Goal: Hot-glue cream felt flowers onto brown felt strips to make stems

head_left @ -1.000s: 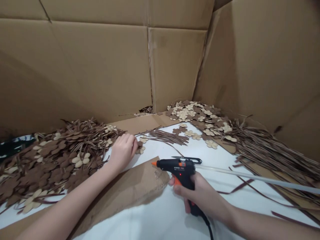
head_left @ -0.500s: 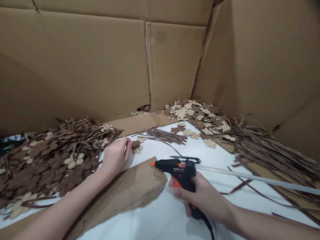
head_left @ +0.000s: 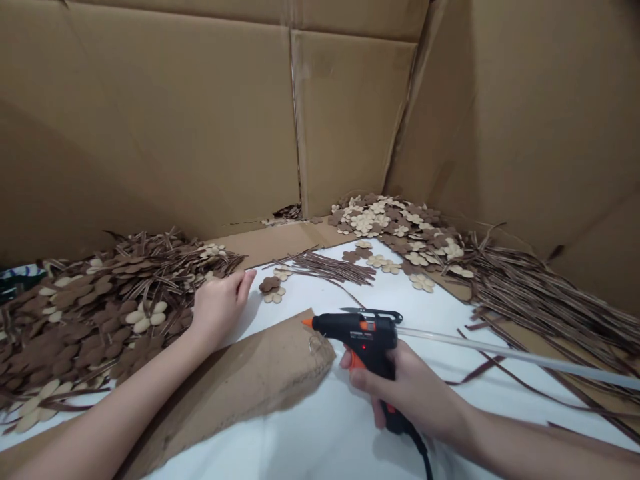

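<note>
My right hand [head_left: 400,383] is wrapped round the grip of a black and orange hot glue gun [head_left: 357,333]. A red light glows on its side, and a long clear glue stick [head_left: 465,345] sticks out of its back. The orange nozzle points left, over the end of a strip of cardboard [head_left: 240,380]. My left hand [head_left: 220,303] is above the white board, its fingers curled in; what they hold, if anything, is hidden. Just right of it lie a dark brown felt flower [head_left: 269,285] and a cream flower [head_left: 275,295], overlapping.
A heap of flowers and strips [head_left: 100,307] spreads at the left. More flowers [head_left: 385,223] lie at the back corner, with long brown strips [head_left: 545,300] at the right. Black thread snips [head_left: 385,315] lie behind the glue gun. Tall cardboard walls [head_left: 200,120] enclose the white board [head_left: 310,433].
My left hand has drawn back to the left, away from the brown and cream flowers, which now show fully. The glue gun has shifted very slightly right in view.
</note>
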`<state>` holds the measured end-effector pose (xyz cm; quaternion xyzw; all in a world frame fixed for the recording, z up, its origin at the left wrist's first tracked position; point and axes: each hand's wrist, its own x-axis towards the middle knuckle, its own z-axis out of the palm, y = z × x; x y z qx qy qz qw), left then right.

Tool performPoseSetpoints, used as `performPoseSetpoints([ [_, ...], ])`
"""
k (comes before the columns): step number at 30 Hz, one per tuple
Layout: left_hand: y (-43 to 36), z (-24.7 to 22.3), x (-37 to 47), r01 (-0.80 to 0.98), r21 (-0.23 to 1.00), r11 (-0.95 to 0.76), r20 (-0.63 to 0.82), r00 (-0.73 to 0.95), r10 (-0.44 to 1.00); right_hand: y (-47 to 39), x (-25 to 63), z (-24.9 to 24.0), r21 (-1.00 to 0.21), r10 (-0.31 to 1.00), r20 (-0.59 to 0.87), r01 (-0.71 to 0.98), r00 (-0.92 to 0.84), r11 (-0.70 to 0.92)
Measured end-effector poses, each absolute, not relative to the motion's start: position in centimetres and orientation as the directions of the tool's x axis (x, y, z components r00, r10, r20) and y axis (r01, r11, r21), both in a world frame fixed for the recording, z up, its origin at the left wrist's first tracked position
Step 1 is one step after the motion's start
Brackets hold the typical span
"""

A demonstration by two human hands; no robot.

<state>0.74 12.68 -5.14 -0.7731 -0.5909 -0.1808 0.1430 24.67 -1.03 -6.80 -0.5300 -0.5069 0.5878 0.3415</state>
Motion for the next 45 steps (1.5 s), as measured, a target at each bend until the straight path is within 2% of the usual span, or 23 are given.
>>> performPoseSetpoints([
  [10, 12.8, -5.5, 1.3, 0.943, -0.013, -0.333, 0.426, 0.307, 0.851, -0.7, 24.9, -6.8, -0.963, 0.945, -0.256, 0.142, -0.204, -0.230],
  [16, 12.4, -5.7, 1.4, 0.920, -0.018, -0.391, 0.403, 0.365, 0.840, -0.7, 24.9, -6.7, -0.946, 0.939, -0.288, 0.208, -0.188, -0.249],
  [26, 13.5, -7.6, 1.8, 0.774, 0.157, -0.614, 0.341, 0.541, 0.769, -0.7, 25.0, -6.1, -0.920, 0.919, -0.337, 0.280, -0.203, -0.275],
  [29, 13.7, -7.9, 1.5, 0.783, 0.235, -0.576, 0.359, 0.480, 0.800, -0.7, 25.0, -6.1, -0.918, 0.918, -0.342, 0.280, -0.198, -0.282],
  [34, 13.2, -6.3, 1.5, 0.814, 0.376, -0.442, 0.484, 0.235, 0.843, -0.8, 25.0, -6.0, -0.923, 0.928, -0.322, 0.283, -0.188, -0.262],
  [35, 12.9, -5.8, 1.6, 0.793, 0.440, -0.422, 0.491, 0.181, 0.852, -0.8, 25.0, -5.9, -0.922, 0.930, -0.320, 0.285, -0.179, -0.263],
  [37, 12.1, -4.7, 2.0, 0.671, 0.646, -0.364, 0.403, 0.105, 0.909, -0.8, 25.1, -5.8, -0.918, 0.930, -0.328, 0.290, -0.165, -0.272],
  [39, 10.7, -4.1, 2.5, 0.481, 0.847, -0.227, 0.192, 0.122, 0.974, -0.8, 25.1, -5.6, -0.914, 0.930, -0.335, 0.293, -0.151, -0.281],
  [40, 9.9, -4.0, 2.6, 0.416, 0.895, -0.158, 0.100, 0.158, 0.982, -0.8, 25.2, -5.5, -0.913, 0.930, -0.336, 0.294, -0.146, -0.284],
  [42, 8.2, -4.3, 2.7, 0.381, 0.920, -0.091, 0.003, 0.226, 0.974, -0.9, 25.3, -5.3, -0.911, 0.932, -0.337, 0.295, -0.135, -0.287],
  [45, 5.8, -4.9, 2.4, 0.452, 0.890, -0.062, -0.073, 0.276, 0.958, -1.1, 25.3, -5.3, -0.907, 0.928, -0.346, 0.302, -0.139, -0.292],
])
